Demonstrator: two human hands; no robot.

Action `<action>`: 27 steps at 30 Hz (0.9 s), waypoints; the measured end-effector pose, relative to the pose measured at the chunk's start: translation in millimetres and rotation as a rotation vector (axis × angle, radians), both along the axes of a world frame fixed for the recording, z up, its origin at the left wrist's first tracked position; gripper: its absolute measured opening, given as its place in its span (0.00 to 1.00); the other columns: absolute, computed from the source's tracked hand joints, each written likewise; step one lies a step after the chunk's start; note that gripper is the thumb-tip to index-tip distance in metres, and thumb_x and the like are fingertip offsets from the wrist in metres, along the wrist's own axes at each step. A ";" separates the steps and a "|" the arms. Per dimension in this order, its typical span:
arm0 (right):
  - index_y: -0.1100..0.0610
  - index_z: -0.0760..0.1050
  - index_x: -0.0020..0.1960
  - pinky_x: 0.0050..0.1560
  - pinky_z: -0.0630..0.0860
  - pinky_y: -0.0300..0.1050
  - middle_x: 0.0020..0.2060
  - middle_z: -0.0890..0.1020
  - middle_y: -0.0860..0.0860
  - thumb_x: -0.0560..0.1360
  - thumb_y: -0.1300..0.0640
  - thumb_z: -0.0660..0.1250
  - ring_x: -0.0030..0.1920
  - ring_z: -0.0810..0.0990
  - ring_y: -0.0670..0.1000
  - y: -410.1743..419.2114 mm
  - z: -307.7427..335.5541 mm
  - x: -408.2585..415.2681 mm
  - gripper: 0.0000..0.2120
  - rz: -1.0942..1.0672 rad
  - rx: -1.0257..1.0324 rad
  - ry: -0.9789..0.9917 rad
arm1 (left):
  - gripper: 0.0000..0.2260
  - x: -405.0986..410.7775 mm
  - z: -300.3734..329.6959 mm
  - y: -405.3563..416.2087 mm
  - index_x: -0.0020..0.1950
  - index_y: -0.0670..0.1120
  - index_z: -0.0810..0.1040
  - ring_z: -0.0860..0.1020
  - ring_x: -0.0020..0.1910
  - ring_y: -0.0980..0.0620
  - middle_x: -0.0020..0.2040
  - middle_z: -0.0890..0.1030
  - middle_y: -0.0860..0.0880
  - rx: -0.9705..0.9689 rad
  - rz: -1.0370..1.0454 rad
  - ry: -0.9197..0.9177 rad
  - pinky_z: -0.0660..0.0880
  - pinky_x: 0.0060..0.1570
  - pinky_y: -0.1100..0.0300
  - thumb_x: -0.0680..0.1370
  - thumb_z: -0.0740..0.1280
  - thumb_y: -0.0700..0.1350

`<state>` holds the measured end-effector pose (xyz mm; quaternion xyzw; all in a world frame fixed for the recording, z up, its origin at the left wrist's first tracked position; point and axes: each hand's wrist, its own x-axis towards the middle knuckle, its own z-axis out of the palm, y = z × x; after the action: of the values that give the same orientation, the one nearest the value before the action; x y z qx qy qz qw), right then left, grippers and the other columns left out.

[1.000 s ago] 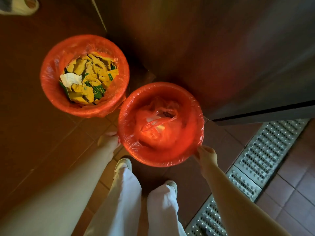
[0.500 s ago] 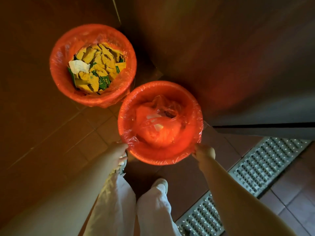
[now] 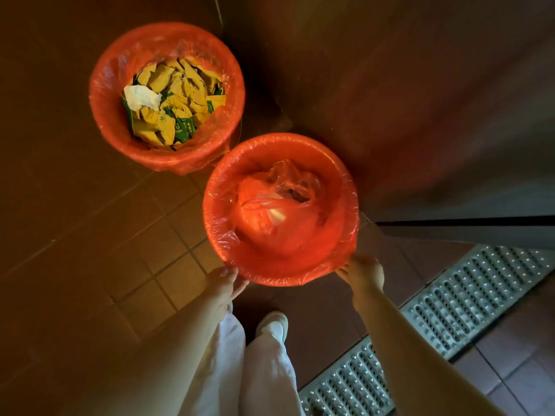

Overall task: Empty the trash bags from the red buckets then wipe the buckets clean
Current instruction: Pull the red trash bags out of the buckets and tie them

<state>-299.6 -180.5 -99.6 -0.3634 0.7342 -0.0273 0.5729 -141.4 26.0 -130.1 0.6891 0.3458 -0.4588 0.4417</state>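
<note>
The near red bucket (image 3: 280,267), lined with a trash bag (image 3: 279,211), stands on the tiled floor (image 3: 144,235) beside the metal drain grate (image 3: 468,298). The left hand (image 3: 223,283) and right hand (image 3: 363,273) pinch its near rim. The far red bucket (image 3: 166,159) holds yellow wrappers (image 3: 177,103).

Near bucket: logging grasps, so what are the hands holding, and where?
Both hands, left hand and right hand, hold the near bucket at its bag-covered front rim, one each side.
</note>
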 end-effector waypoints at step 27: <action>0.58 0.70 0.61 0.52 0.76 0.52 0.51 0.79 0.55 0.83 0.61 0.55 0.50 0.80 0.55 -5.0 10.6 33.9 0.09 -0.438 0.153 -0.548 | 0.02 3.1 5.7 -5.4 0.51 0.42 0.76 0.82 0.49 0.46 0.49 0.81 0.44 -0.055 0.025 -0.021 0.82 0.39 0.62 0.82 0.64 0.39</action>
<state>-265.7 -185.5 -89.0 -0.1326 0.6135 -0.1907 0.7548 -138.3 20.6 -124.4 0.6771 0.3367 -0.4555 0.4698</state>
